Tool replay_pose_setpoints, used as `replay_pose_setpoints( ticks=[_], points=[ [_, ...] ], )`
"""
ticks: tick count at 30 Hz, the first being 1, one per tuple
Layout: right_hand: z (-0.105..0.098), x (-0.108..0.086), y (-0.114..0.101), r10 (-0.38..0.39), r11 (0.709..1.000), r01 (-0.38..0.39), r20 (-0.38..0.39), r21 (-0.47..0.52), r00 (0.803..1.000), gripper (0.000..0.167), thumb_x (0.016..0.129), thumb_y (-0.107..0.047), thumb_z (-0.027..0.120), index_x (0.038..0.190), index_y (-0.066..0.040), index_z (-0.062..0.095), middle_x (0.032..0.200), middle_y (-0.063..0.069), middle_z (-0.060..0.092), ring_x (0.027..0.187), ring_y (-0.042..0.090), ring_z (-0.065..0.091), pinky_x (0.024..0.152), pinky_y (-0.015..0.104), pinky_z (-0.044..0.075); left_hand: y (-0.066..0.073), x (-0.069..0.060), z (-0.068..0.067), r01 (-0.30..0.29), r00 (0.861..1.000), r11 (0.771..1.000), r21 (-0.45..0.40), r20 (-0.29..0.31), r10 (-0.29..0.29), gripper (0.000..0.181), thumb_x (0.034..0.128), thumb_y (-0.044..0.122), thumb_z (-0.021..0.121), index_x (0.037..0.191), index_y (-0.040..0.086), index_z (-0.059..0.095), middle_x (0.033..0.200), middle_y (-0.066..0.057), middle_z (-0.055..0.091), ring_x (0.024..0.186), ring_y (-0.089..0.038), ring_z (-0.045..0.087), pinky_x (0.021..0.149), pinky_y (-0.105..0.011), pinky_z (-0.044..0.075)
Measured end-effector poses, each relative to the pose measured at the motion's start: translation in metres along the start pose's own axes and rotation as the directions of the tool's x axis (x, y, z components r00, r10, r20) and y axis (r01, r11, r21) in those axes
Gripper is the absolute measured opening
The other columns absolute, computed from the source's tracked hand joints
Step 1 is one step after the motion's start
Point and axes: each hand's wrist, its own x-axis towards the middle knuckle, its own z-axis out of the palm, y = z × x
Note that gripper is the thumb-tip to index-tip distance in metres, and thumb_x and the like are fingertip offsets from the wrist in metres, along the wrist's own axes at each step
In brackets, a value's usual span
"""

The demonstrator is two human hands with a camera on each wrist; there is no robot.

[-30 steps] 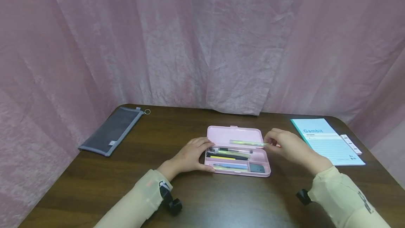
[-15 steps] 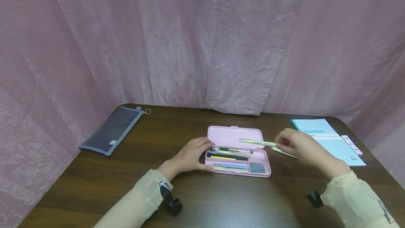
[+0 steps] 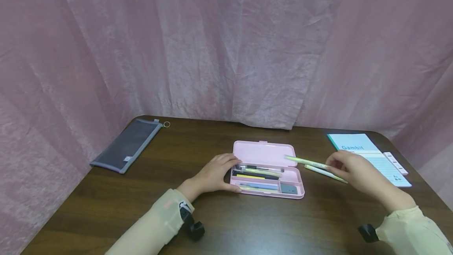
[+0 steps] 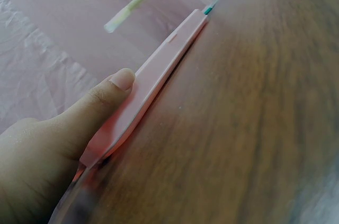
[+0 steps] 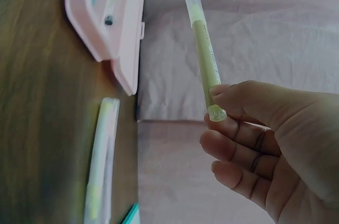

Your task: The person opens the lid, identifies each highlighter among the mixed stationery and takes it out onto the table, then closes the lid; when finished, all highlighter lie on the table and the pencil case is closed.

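An opened pink pencil case [image 3: 263, 153] lies on the table with several pens, some black, yellow and blue, and a grey-blue block [image 3: 288, 188] in its compartments. My left hand [image 3: 214, 174] grips the case's left end, its thumb [image 4: 123, 80] on the near side wall. To the right of the case, my right hand [image 3: 357, 170] pinches a yellow-green marker [image 3: 308, 162] by one end; in the right wrist view the marker [image 5: 205, 57] shows a clear cap at its far end. Pale pens [image 5: 100, 155] lie on the table beside the case, below the held marker.
A grey mesh pouch [image 3: 129, 145] with a ring lies at the back left. At the right are a light blue notebook [image 3: 371, 160] and a small white strip [image 3: 395, 163] against its right edge. A pink curtain [image 3: 226, 50] hangs behind the table [image 3: 198, 133].
My right hand has moved right with the marker, away from the case lid. The pale pens on the table have come into view. My left hand has stayed on the case.
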Motion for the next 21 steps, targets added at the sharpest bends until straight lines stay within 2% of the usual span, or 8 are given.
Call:
replay_pose_setpoints(
  ticks=[5, 16, 21],
  points=[
    [0.005, -0.010, 0.011, -0.016, 1.000, 0.016, -0.048, -0.015, 0.999, 0.013, 0.078, -0.008, 0.077, 0.082, -0.013, 0.066, 0.074, -0.010, 0.059, 0.068, -0.005, 0.047, 0.057, 0.023, 0.045, 0.000, 0.000, 0.000, 0.002, 1.000, 1.000, 0.006, 0.004, -0.002, 0.086, 0.0730, 0.068, 0.068, 0.142, 0.022, 0.046, 0.148, -0.002, 0.045, 0.140, -0.023, 0.036, 0.117, -0.045, 0.029],
    [0.018, -0.029, 0.027, 0.023, 0.999, -0.025, -0.077, -0.033, 0.997, 0.014, 0.078, -0.007, 0.076, 0.084, -0.013, 0.065, 0.075, -0.011, 0.058, 0.069, -0.009, 0.044, 0.057, 0.023, 0.044, 0.000, 0.000, -0.001, -0.006, 1.000, 1.000, 0.004, -0.002, 0.006, 0.086, 0.0730, 0.067, 0.069, 0.142, 0.021, 0.046, 0.147, -0.003, 0.045, 0.140, -0.024, 0.036, 0.117, -0.045, 0.029],
    [0.025, -0.038, 0.038, 0.010, 0.999, -0.014, -0.101, -0.042, 0.995, 0.017, 0.074, -0.004, 0.077, 0.083, -0.013, 0.064, 0.075, -0.012, 0.057, 0.068, -0.010, 0.043, 0.057, 0.023, 0.044, 0.000, 0.000, 0.000, 0.001, 1.000, 1.000, 0.005, 0.001, -0.001, 0.087, 0.0727, 0.068, 0.068, 0.142, 0.022, 0.045, 0.148, -0.003, 0.044, 0.141, -0.023, 0.036, 0.117, -0.045, 0.029]
  ],
)
